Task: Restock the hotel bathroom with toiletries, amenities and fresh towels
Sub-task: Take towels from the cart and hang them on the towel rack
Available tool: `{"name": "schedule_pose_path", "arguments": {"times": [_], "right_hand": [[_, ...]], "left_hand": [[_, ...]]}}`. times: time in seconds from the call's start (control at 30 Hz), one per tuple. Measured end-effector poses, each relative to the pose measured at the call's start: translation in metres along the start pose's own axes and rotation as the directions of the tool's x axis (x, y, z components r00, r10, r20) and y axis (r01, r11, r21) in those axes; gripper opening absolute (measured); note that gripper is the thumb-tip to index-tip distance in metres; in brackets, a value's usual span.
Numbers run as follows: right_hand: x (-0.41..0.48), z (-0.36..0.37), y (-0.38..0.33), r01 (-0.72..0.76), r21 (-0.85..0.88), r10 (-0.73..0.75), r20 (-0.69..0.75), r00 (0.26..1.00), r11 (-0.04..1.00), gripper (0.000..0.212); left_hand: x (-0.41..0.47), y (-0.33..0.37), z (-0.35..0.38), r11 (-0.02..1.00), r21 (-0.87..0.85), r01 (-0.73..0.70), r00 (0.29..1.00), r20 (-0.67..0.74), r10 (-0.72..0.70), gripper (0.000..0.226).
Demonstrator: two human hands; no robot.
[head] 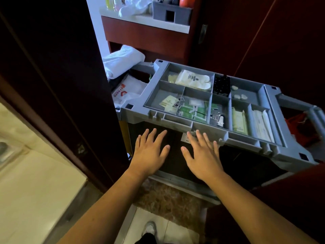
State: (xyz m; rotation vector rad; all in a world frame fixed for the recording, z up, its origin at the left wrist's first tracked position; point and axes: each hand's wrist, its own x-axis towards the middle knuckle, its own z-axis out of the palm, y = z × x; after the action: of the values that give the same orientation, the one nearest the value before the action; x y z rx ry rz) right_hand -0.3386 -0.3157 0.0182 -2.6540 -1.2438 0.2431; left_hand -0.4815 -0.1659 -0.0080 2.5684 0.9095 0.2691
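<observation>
A grey housekeeping cart stands in the doorway, its top tray split into several compartments. They hold white slipper packs, green sachets, cream packets, small dark bottles, round soaps and long wrapped items. My left hand and my right hand are both stretched out flat, fingers spread, just in front of the cart's near edge. Neither holds anything. Folded white towels lie behind the cart to the left.
A dark wooden door stands at the left of the cart. Behind it a counter carries a grey caddy and bottles. A printed plastic bag hangs at the cart's left end. Pale tiled floor lies at the lower left.
</observation>
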Motion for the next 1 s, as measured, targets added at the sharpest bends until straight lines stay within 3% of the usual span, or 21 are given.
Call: {"name": "schedule_pose_path", "arguments": {"times": [0.43,0.7,1.0], "right_hand": [[0.119,-0.002,-0.028,0.001,0.026,-0.001,0.015,1.000,1.000,0.067],[0.204,-0.003,-0.006,0.073,0.065,-0.074,0.004,0.997,0.995,0.068],[0.296,-0.017,0.018,0.204,0.175,-0.215,0.050,0.975,0.963,0.064]], "left_hand": [[0.112,-0.034,-0.015,0.997,-0.080,0.009,1.000,0.019,-0.008,0.059],[0.187,-0.030,-0.010,0.989,-0.095,0.112,0.988,0.114,-0.101,0.061],[0.272,-0.042,-0.024,0.914,-0.278,0.296,0.953,0.024,-0.301,0.059]]}}
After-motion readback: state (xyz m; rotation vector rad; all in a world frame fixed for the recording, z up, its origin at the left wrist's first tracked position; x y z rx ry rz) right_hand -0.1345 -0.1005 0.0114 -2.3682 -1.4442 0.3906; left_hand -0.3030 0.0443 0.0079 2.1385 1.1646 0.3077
